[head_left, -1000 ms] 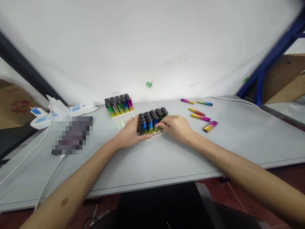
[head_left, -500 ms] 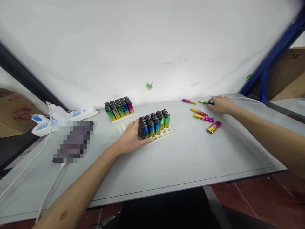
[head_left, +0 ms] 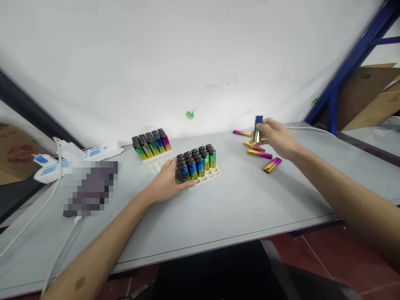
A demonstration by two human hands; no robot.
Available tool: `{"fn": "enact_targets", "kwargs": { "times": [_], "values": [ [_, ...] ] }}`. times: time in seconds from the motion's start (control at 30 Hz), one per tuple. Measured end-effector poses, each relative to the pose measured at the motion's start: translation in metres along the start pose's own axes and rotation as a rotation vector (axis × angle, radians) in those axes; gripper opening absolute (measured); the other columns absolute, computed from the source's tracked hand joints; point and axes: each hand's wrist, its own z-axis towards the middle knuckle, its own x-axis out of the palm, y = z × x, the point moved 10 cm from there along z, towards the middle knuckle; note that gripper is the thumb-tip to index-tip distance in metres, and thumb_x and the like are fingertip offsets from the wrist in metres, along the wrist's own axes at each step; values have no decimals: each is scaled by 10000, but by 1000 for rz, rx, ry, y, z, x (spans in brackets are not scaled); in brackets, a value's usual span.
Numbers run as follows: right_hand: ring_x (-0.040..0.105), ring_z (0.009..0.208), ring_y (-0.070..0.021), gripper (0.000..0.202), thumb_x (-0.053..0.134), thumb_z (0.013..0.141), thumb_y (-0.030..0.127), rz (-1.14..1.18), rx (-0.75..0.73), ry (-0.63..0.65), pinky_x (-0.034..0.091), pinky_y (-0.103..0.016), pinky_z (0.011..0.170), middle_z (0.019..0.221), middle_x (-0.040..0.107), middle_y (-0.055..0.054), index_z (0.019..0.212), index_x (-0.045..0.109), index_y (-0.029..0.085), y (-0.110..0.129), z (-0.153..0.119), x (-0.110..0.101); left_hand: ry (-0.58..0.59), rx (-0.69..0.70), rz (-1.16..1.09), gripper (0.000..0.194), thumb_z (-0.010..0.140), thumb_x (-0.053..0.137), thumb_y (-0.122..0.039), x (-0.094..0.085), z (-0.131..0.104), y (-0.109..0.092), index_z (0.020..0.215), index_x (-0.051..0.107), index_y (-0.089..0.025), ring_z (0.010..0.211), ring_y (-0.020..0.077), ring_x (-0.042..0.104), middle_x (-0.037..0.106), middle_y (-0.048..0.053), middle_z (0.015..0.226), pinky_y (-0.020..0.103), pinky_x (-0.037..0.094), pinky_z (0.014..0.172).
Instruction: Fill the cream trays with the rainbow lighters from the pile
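My left hand (head_left: 167,181) grips the left end of a white rack (head_left: 208,176), thumb at the front and fingers behind. Several upright lighters (head_left: 200,166) with black tops stand in it, blue at the left and green at the right; empty slots show along the front. My right hand (head_left: 271,135) holds up a blue-and-gold lighter (head_left: 258,129) between thumb and fingers, above the back right of the table. Beneath and beside it lie several loose lighters, among them a purple-and-yellow one (head_left: 272,165) and a yellow-and-magenta one (head_left: 259,154).
A second white rack (head_left: 158,156) full of lighters stands at the back, left of centre. Farther left are power strips (head_left: 93,152), white cables and a blurred dark flat object (head_left: 93,187) on the grey table (head_left: 218,216). Behind rises a white wall.
My right hand has lifted a lighter off the table and moved left with it, now upright. My left hand stays on the rack. The whole view has shifted slightly.
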Motion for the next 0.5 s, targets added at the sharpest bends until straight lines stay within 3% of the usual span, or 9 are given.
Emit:
{"fn": "enact_targets", "kwargs": {
  "times": [0.1, 0.2, 0.37, 0.5],
  "values": [
    [448, 459, -95, 87, 560, 891, 296, 122, 73, 124, 389, -258, 429, 672, 503, 43, 913, 495, 242, -1, -21, 52, -2, 14, 1, 775, 772, 688, -645, -1, 0, -1, 1375, 420, -237, 1320, 384, 451, 529, 136, 1352, 578, 406, 1081],
    [293, 426, -63, 93, 541, 861, 255, 158, 135, 248, 233, -222, 387, 628, 397, 63, 944, 543, 215, -5, -42, 91, 1, 20, 5, 772, 772, 690, -645, -1, 0, -2, 1371, 421, -240, 1316, 382, 459, 535, 135, 1344, 570, 416, 1075],
    [433, 495, -103, 137, 553, 844, 277, 90, 150, 338, 314, -241, 419, 697, 531, 25, 966, 527, 220, -10, -63, 110, -2, 27, 11, 751, 779, 682, -648, -2, 1, -4, 1358, 428, -243, 1307, 387, 471, 545, 134, 1339, 571, 427, 1061],
    [240, 453, -85, 182, 494, 904, 386, 223, 229, 413, 183, -231, 413, 600, 312, 76, 901, 534, 208, -20, -73, 120, -12, 23, 3, 746, 768, 692, -647, -3, 1, -3, 1342, 454, -234, 1278, 386, 499, 557, 131, 1328, 560, 438, 1051]
  ]
}}
